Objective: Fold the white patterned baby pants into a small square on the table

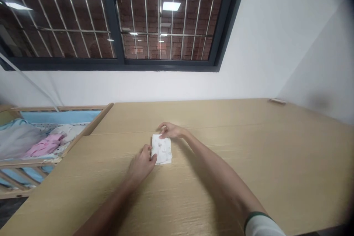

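A small white cloth (162, 152), folded into a rectangle and printed with faint dark figures, lies flat on the pale wooden board (193, 188). At its left edge is my left hand (141, 165), thumb on top and fingers curled against the side, gripping the near left part. My right hand (172, 130) comes in from the right over the far edge. Its thumb presses on the cloth's top end while the bent fingers curve just beyond it, pinching that edge. The undersides of the fingers are hidden.
On the left stands a wooden cot (91, 125) with blue padding, holding a pink cloth (45, 145) and pale bedding. A small flat strip (277, 101) lies at the board's far right, by the wall. Above is a dark-framed window (166, 65) with metal bars.
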Tool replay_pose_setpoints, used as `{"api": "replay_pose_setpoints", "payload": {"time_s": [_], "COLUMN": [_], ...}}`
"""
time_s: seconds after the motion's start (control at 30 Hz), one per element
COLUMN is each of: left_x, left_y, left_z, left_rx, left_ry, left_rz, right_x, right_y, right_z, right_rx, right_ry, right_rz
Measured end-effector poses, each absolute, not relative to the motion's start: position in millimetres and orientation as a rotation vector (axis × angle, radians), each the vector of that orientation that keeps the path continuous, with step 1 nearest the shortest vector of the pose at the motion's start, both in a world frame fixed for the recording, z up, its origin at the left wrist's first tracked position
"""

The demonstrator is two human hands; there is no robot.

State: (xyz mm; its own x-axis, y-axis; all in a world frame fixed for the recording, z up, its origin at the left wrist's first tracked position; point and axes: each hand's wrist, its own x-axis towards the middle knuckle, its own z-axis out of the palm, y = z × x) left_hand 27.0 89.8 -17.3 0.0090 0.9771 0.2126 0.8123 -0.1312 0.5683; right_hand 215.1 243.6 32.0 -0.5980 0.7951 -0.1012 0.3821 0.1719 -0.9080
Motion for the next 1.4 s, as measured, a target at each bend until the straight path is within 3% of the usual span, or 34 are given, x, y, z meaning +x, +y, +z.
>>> {"api": "replay_pose_setpoints", "payload": {"time_s": [0.27, 0.5, 0.73, 1.13, 1.4], "left_x": [36.0, 59.9, 76.0, 74.2, 72.1], "left_y": [79.5, 45.9, 27.5, 37.7, 37.9], "left_z": [-12.2, -21.9, -27.1, -49.3, -45.3], "left_rx": [2.252, 2.764, 2.711, 2.81, 2.782], "left_ry": [2.025, 1.615, 1.615, 1.756, 1.713], "left_rz": [0.672, 0.899, 0.712, 0.654, 0.694], "right_x": [207.2, 208.8, 212.0, 218.9, 215.2], "right_y": [247.4, 169.0, 117.8, 220.3, 232.9], "right_z": [12.5, 56.1, 34.4, 11.5, 7.1], "right_rx": [-1.072, -0.693, -0.38, -0.666, -0.748], "right_ry": [-2.069, -2.569, -2.929, -2.923, -2.903], "right_rz": [1.297, 0.593, 0.745, 0.552, 0.462]}}
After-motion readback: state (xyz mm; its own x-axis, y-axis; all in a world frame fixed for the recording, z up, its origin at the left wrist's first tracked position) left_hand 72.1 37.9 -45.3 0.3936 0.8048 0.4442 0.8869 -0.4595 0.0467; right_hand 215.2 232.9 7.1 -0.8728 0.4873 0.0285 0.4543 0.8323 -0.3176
